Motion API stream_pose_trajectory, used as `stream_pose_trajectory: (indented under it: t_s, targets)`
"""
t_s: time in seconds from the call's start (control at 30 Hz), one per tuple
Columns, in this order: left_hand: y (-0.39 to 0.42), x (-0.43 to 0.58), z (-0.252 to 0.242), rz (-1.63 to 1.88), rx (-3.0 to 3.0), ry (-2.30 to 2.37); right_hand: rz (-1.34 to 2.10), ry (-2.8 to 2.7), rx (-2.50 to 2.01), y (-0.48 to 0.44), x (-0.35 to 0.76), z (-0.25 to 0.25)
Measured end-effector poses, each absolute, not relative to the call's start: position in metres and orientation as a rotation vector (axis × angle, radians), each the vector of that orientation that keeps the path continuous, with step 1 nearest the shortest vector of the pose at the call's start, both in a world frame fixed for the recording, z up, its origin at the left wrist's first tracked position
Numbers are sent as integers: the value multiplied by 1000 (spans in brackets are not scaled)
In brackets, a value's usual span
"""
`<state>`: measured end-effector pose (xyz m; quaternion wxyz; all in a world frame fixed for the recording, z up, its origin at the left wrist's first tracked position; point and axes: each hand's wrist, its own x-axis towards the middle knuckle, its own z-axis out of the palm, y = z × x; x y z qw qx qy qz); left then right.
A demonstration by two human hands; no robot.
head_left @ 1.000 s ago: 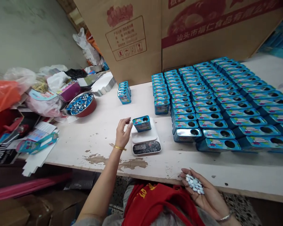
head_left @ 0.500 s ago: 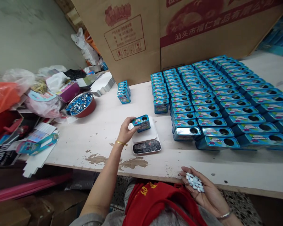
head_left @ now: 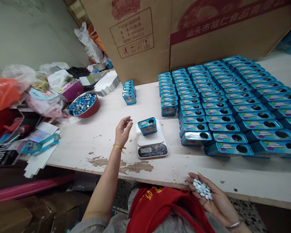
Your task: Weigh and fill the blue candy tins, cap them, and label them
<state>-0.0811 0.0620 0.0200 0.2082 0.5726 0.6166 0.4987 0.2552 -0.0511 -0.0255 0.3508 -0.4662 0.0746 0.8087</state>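
A small blue tin [head_left: 147, 126] with a round hole in its top stands on a white kitchen scale [head_left: 151, 141] whose display is lit. My left hand [head_left: 123, 130] hovers just left of the tin, not touching it, fingers loosely curled with the tips pinched together; I cannot see anything in them. My right hand [head_left: 207, 197] lies palm up at the table's near edge, cupped around a pile of small pale-blue candies [head_left: 201, 189].
Rows of several identical blue tins [head_left: 232, 103] cover the right of the white table [head_left: 99, 139]. A short stack of tins [head_left: 129, 93] stands behind the scale. A red bowl [head_left: 83, 105] of blue wrapped pieces, plastic bags and papers crowd the left. Cardboard boxes [head_left: 140, 35] stand behind.
Half a second ago my left hand gripped the tin on the scale; it has let go and drawn back a little to the left. My right hand stays put with the candies.
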Motion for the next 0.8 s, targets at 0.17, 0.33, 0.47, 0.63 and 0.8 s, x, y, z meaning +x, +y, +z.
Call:
stream_pose_trajectory:
  t_s: [0.17, 0.33, 0.47, 0.63, 0.8]
  targets:
    - [61, -82, 16, 1400, 1539, 1683, 2106, 178, -1218, -51, 255, -27]
    - [63, -82, 18, 1374, 1547, 1678, 2125, 176, -1226, -50, 257, -29]
    - [65, -79, 20, 1318, 1574, 1658, 2134, 152, -1206, -51, 258, -34]
    - [68, -77, 17, 1294, 1627, 1637, 2137, 165, -1199, -53, 259, -38]
    - [63, -71, 22, 1304, 1730, 1719, 2118, 211, -1241, -48, 255, -29]
